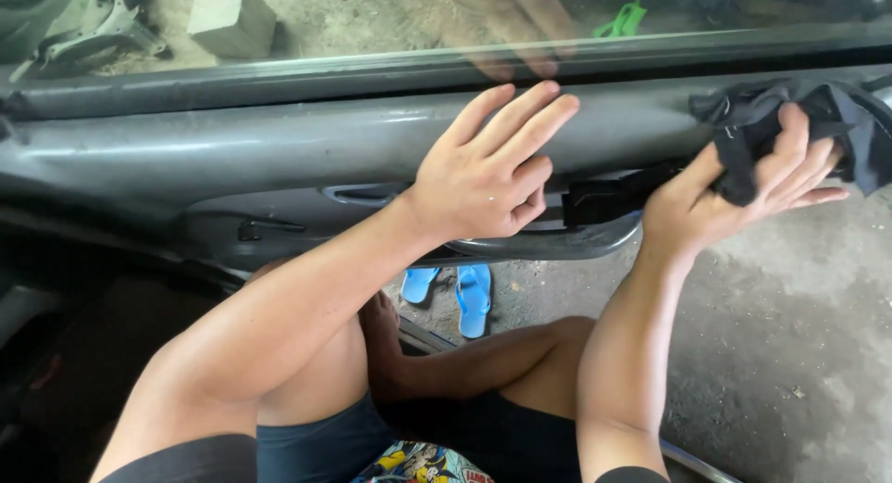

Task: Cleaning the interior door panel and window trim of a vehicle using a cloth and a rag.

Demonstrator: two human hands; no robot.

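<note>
A dark cloth (790,130), bunched and crumpled, is pressed against the upper right part of a grey car door panel (279,149) — the right hand (743,190) has it gripped, thumb over the top and fingers curled loosely round the folds, the fingertips sticking out to the right. The left hand (488,172) lies flat on the same panel near its middle, holding nothing, three fingers stretched up toward the window sill and the smaller ones bent down over the edge of the armrest pull (548,246). A black switch block (604,200) sits in the armrest between the two hands. To the left along the panel are the recessed door handle (362,195) and a small lever (265,228). The window glass (390,19) above reflects the outstretched fingers; a pale concrete block (232,19) lies on the dirt beyond it. Below the open door, a pair of blue flip-flops (460,293) rests on the concrete floor (790,353), just beyond the person's bare knees.
</note>
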